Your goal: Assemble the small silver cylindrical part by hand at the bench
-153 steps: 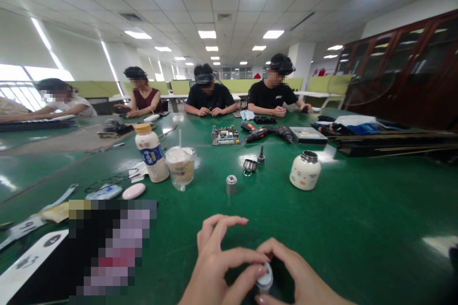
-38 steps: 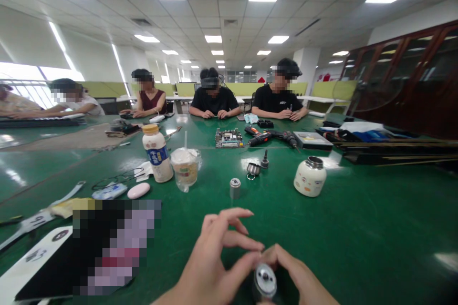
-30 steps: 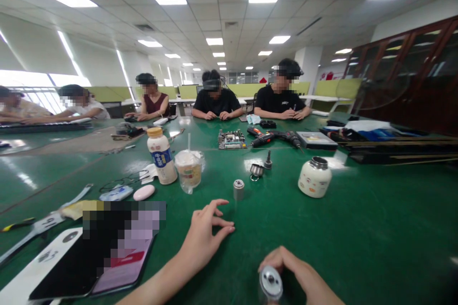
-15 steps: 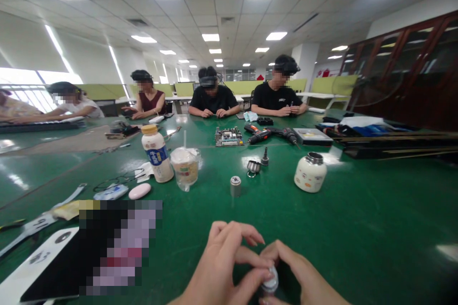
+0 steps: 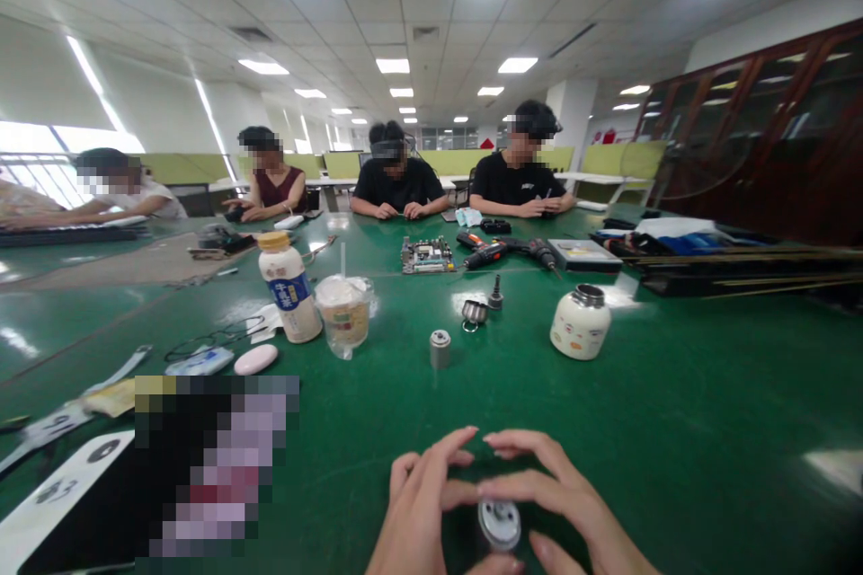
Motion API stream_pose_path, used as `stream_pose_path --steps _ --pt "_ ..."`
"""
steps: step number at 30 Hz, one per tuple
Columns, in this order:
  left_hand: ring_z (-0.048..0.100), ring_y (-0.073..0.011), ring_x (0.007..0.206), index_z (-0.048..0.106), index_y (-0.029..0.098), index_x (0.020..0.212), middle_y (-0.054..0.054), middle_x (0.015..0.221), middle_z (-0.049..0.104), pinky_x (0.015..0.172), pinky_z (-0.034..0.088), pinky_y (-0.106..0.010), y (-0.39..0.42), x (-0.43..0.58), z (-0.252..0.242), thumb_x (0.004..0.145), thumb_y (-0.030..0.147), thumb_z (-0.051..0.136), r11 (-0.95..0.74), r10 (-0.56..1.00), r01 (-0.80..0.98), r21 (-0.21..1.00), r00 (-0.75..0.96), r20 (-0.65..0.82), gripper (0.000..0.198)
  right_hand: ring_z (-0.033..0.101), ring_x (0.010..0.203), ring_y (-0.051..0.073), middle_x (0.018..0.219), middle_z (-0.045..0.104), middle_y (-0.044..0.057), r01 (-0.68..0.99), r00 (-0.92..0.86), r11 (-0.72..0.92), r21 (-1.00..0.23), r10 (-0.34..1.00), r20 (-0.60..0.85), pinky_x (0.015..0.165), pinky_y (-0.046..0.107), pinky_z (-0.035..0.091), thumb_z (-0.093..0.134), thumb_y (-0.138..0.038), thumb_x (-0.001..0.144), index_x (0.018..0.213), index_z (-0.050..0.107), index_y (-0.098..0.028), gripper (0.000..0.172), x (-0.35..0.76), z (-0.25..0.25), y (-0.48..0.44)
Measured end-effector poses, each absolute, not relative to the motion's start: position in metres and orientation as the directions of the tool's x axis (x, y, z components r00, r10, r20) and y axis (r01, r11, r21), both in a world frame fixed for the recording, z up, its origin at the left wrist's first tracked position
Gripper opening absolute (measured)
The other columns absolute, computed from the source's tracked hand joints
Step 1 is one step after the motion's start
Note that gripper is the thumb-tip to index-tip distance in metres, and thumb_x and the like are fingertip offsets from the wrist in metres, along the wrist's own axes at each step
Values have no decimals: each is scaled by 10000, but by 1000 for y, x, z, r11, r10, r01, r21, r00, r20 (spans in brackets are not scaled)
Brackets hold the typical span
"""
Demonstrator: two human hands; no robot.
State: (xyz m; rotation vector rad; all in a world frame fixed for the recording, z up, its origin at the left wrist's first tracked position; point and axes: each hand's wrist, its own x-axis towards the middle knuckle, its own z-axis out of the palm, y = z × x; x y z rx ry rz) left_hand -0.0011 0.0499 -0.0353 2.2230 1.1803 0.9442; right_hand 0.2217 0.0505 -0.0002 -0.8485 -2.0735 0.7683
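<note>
A small silver cylindrical motor (image 5: 500, 523) is upright between my hands at the bottom of the view, its round top showing small dark holes. My left hand (image 5: 419, 503) curls round its left side, index finger at the back edge and thumb low in front. My right hand (image 5: 573, 503) arches over from the other side, with its index finger along the back rim and its thumb near the right side. The motor's lower part is hidden. Beyond my hands a similar metal cylinder (image 5: 440, 349) stands on the green table (image 5: 364, 431).
A metal cup-like part with a ring (image 5: 475, 314), a dark stepped part (image 5: 495, 294) and a cream jar (image 5: 581, 323) stand farther back. Leftward are a bottle (image 5: 291, 292), a drink cup (image 5: 343, 314) and a pink oval case (image 5: 256, 359). A circuit board (image 5: 428, 255) and power drills (image 5: 485, 252) lie beyond.
My left hand's fingers have come off the motor's top face, which now shows. Both hands have spread round its sides, and the right fingers have lifted over its back edge.
</note>
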Motion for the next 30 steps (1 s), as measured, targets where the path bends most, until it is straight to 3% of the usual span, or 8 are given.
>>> stream_pose_path --steps 2,4,8,13,16,19,25,30 --pt "659 -301 1070 276 349 1418 -9 1021 790 907 428 -394 51 0 -34 688 398 862 -540 839 527 656 399 370 937 583 1162 335 1216 636 92 349 -433 599 -721 785 443 961 494 469 544 -224 875 959 722 -300 211 223 -2 52" --pt "671 -282 1018 287 362 1398 30 981 798 882 427 -369 52 1 -31 671 400 880 -547 835 521 655 396 382 939 603 1111 329 1137 655 96 365 -337 585 -724 808 483 928 489 480 503 -272 913 839 694 -274 205 222 -3 53" --pt "666 -271 1008 326 360 1383 41 1013 791 885 426 -373 50 3 -27 677 393 881 -563 826 538 627 397 401 898 571 1155 337 1227 633 95 435 -345 552 -712 832 434 967 513 445 609 -298 878 1036 714 -310 190 214 0 54" --pt "674 -276 996 601 301 1213 -25 1124 759 850 464 -380 48 3 -21 702 447 847 -572 820 584 576 434 373 586 569 1124 335 1155 674 68 481 -391 530 -698 843 371 953 530 433 693 -333 850 848 788 -339 95 208 15 57" --pt "669 -286 997 656 296 1150 -25 1087 770 862 458 -397 49 3 -16 703 482 840 -561 826 599 572 451 338 518 575 1093 322 1110 688 75 499 -285 517 -696 856 431 952 539 421 639 -380 902 888 792 -338 160 219 24 73" --pt "661 -286 978 624 282 1217 -19 1012 781 858 457 -398 50 3 -15 684 461 857 -539 840 591 600 434 327 608 514 1186 339 1221 660 73 619 -215 463 -635 877 430 1024 588 341 652 -379 899 929 801 -350 155 236 17 97" --pt "650 -274 945 717 318 1097 -26 976 737 835 479 -385 48 4 -12 663 417 873 -497 866 609 618 399 302 471 383 1326 394 1421 560 49 795 -282 378 -475 923 262 1021 662 286 711 -407 849 952 794 -418 133 249 -8 119" --pt "656 -269 927 723 305 1090 -25 959 740 820 490 -387 48 5 -10 678 444 857 -505 860 619 601 416 295 455 374 1342 343 1405 579 22 636 -307 465 -616 885 351 1072 608 306 655 -396 897 965 795 -390 156 229 14 89"
